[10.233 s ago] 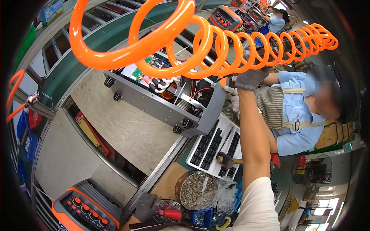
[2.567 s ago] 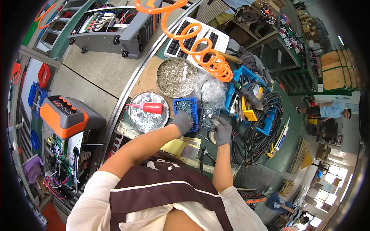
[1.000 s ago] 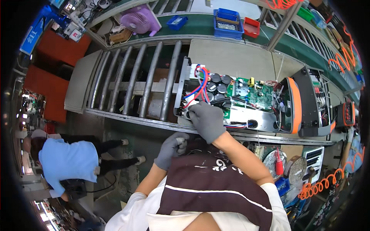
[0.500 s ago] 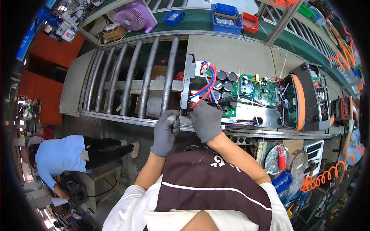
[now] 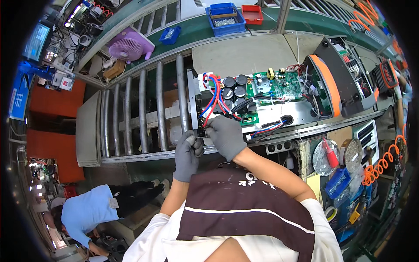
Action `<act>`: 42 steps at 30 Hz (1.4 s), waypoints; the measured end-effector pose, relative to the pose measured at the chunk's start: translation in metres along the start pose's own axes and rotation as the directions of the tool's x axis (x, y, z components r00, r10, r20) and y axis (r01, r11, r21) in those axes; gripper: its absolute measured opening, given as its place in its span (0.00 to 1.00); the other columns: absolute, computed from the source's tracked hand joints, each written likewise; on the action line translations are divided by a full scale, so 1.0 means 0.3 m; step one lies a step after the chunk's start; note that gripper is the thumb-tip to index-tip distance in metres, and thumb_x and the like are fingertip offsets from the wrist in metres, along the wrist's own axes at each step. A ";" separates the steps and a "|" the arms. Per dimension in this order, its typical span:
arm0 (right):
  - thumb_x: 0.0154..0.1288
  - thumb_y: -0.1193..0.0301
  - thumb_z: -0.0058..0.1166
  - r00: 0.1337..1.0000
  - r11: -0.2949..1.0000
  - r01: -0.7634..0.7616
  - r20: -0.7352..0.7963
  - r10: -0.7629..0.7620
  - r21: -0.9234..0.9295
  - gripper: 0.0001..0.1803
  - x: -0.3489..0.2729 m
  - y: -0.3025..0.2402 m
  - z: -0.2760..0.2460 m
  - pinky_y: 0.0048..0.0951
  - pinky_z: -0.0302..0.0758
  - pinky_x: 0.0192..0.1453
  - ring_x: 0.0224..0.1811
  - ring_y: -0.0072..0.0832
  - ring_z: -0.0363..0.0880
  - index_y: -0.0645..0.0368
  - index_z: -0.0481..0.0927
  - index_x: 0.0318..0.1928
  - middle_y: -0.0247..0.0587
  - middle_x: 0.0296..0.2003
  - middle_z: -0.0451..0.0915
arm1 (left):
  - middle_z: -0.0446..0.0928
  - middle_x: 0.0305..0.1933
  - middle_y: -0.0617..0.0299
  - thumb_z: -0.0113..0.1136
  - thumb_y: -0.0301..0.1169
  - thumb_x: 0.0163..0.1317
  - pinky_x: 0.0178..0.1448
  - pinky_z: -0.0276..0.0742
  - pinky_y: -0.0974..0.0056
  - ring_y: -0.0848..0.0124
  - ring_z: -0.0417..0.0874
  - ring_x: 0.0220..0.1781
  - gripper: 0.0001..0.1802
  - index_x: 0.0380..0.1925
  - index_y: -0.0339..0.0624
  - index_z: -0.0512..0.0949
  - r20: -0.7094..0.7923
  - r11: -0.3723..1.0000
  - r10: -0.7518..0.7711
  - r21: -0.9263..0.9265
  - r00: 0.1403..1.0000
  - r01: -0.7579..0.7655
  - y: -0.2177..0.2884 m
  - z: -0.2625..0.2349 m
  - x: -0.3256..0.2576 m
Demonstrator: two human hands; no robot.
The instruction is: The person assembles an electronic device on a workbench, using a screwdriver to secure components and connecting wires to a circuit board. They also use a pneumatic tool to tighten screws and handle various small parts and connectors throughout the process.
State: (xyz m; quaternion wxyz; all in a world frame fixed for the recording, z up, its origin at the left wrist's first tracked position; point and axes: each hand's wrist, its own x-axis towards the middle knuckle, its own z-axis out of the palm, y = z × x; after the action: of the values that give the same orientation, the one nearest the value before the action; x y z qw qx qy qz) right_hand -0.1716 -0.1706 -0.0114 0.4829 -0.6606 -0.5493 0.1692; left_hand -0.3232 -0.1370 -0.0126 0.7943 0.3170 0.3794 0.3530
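At the near left end of the open electronics chassis [image 5: 303,115], right of the conveyor rollers [image 5: 143,111], both gloved hands work by the dark end panel [image 5: 193,98]. The left hand [image 5: 186,159]'s fingers curl under its thumb; the right hand [image 5: 227,137]'s bend together inside the panel; whether either pinches anything, I cannot tell. The circuit board [image 5: 283,88] and capacitors [image 5: 239,91] look seated; the top remains uncovered, and a white connector [image 5: 248,137] seems unplugged.

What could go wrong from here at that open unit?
The gloved right hand is close beside the looped red and blue wires, so it might snag one. The left hand is by the lower end of the grey panel, near gaps between the rollers; a dropped small part could fall through.
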 end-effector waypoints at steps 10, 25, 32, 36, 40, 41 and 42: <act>0.54 0.74 0.57 0.962 0.930 -0.200 -0.116 0.246 0.309 0.05 0.049 -0.035 0.004 0.34 0.74 0.33 0.27 0.38 0.79 0.59 0.80 0.32 0.44 0.26 0.79 | 0.60 0.22 0.67 0.43 0.29 0.64 0.23 0.53 0.71 0.77 0.58 0.19 0.05 0.37 0.42 0.68 0.001 0.996 -0.033 -0.077 0.999 0.033 -0.007 -0.007 0.000; 0.53 0.77 0.59 0.956 0.982 -0.019 -0.283 0.073 0.189 0.09 0.046 -0.014 0.048 0.28 0.71 0.25 0.18 0.28 0.74 0.57 0.79 0.37 0.41 0.22 0.77 | 0.62 0.23 0.65 0.43 0.27 0.64 0.24 0.55 0.71 0.76 0.60 0.21 0.08 0.41 0.40 0.68 0.017 0.992 -0.065 -0.112 0.998 0.066 -0.002 -0.012 -0.003; 0.59 0.78 0.50 0.961 0.836 -0.257 0.041 0.272 0.485 0.09 0.035 -0.023 0.014 0.24 0.72 0.25 0.18 0.20 0.73 0.63 0.78 0.41 0.35 0.21 0.77 | 0.62 0.24 0.66 0.43 0.29 0.65 0.26 0.57 0.71 0.76 0.59 0.21 0.08 0.42 0.41 0.68 0.068 0.995 -0.042 -0.084 0.997 0.047 -0.012 -0.025 0.003; 0.63 0.79 0.43 0.955 0.818 -0.289 0.215 0.206 0.498 0.13 -0.008 -0.021 -0.054 0.23 0.73 0.27 0.20 0.18 0.73 0.65 0.76 0.47 0.39 0.29 0.81 | 0.63 0.23 0.64 0.44 0.27 0.63 0.24 0.56 0.71 0.76 0.60 0.21 0.08 0.41 0.40 0.69 0.032 0.994 -0.039 -0.099 0.999 0.042 -0.012 -0.027 0.006; 0.63 0.78 0.44 0.993 0.923 -0.111 0.088 0.084 0.368 0.15 -0.047 -0.007 -0.066 0.26 0.75 0.28 0.21 0.26 0.77 0.62 0.74 0.51 0.42 0.30 0.82 | 0.63 0.23 0.65 0.44 0.27 0.64 0.25 0.56 0.71 0.76 0.60 0.21 0.08 0.41 0.39 0.69 0.051 0.992 -0.048 -0.116 0.998 0.053 -0.015 -0.036 0.006; 0.63 0.77 0.45 0.999 0.977 0.037 0.019 -0.042 0.211 0.16 -0.056 0.032 -0.048 0.28 0.75 0.28 0.21 0.29 0.78 0.61 0.74 0.52 0.42 0.29 0.82 | 0.63 0.23 0.65 0.44 0.27 0.64 0.25 0.56 0.71 0.76 0.60 0.21 0.08 0.41 0.39 0.69 0.053 0.991 -0.044 -0.121 0.998 0.050 -0.016 -0.036 0.006; 0.63 0.76 0.46 0.984 0.984 0.175 -0.032 -0.173 0.038 0.17 -0.060 0.053 -0.037 0.30 0.76 0.28 0.21 0.32 0.79 0.60 0.73 0.53 0.43 0.28 0.82 | 0.63 0.23 0.65 0.44 0.27 0.64 0.25 0.56 0.71 0.76 0.60 0.21 0.08 0.41 0.39 0.69 0.057 0.991 -0.043 -0.123 0.997 0.050 -0.016 -0.035 0.008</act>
State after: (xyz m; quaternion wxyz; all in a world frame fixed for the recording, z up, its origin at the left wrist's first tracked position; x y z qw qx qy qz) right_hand -0.1604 -0.1905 -0.0247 0.5171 -0.6024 -0.5944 0.1282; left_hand -0.3294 -0.1353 -0.0227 0.8305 0.2673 0.3423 0.3487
